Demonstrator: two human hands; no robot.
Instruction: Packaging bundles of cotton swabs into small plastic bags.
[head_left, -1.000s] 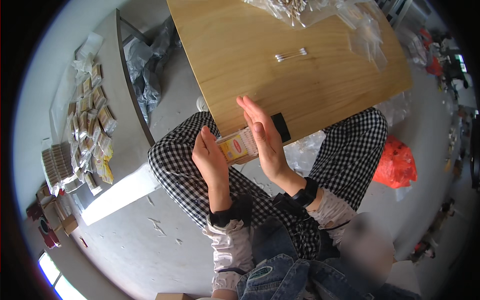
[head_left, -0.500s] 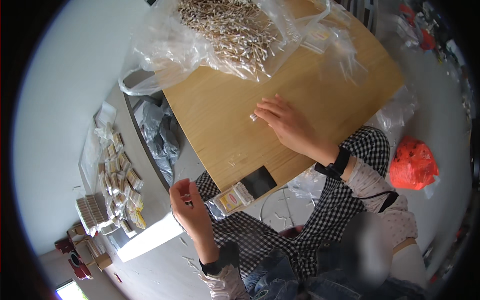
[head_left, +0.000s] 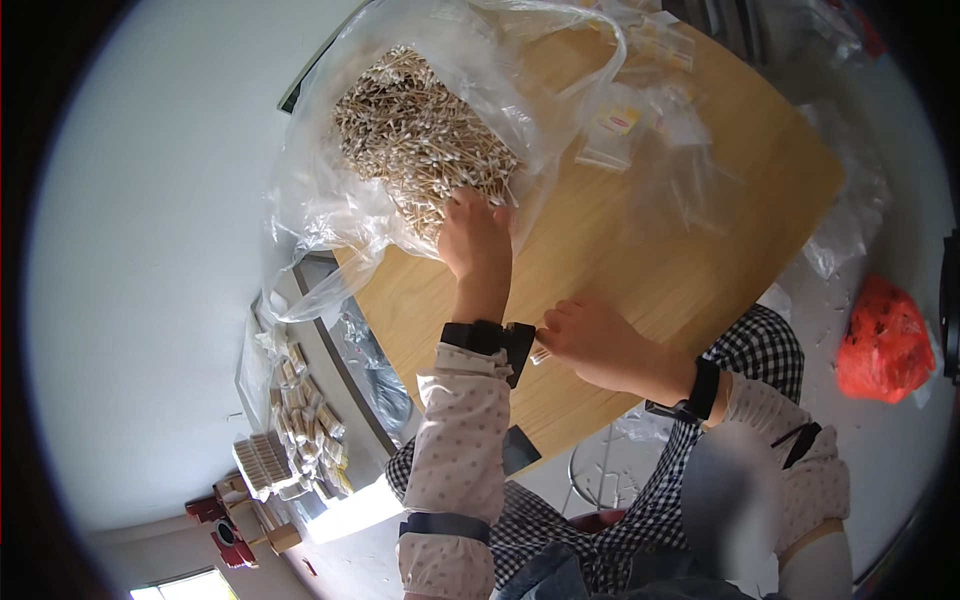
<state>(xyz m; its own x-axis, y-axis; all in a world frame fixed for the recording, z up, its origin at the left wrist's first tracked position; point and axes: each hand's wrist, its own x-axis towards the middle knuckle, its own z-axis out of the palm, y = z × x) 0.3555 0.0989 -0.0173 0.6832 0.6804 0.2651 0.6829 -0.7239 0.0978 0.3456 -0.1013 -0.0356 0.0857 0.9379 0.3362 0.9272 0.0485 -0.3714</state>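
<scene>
My left hand (head_left: 478, 235) reaches to the near edge of a heap of cotton swabs (head_left: 415, 140) lying in a large clear plastic bag (head_left: 310, 200). Its fingers are curled in among the swabs, and the fingertips are partly hidden. Low over the wooden table, my right hand (head_left: 600, 342) is closed around a small bunch of cotton swabs (head_left: 541, 354); a few ends show beside its fingers. Part of a black pad (head_left: 519, 452) shows at the table's near edge, beside my left sleeve, which covers the area to its left.
Small clear packets, one with a yellow label (head_left: 612, 125), lie on the wooden table (head_left: 690, 260) at the far right. Several filled packets (head_left: 305, 420) are piled on a surface to the left. A red plastic bag (head_left: 885, 345) sits on the floor at right.
My left hand has moved from beside the table's near left corner up to the swab heap. My right hand has come nearer to me and its fingers have closed. The view has shifted.
</scene>
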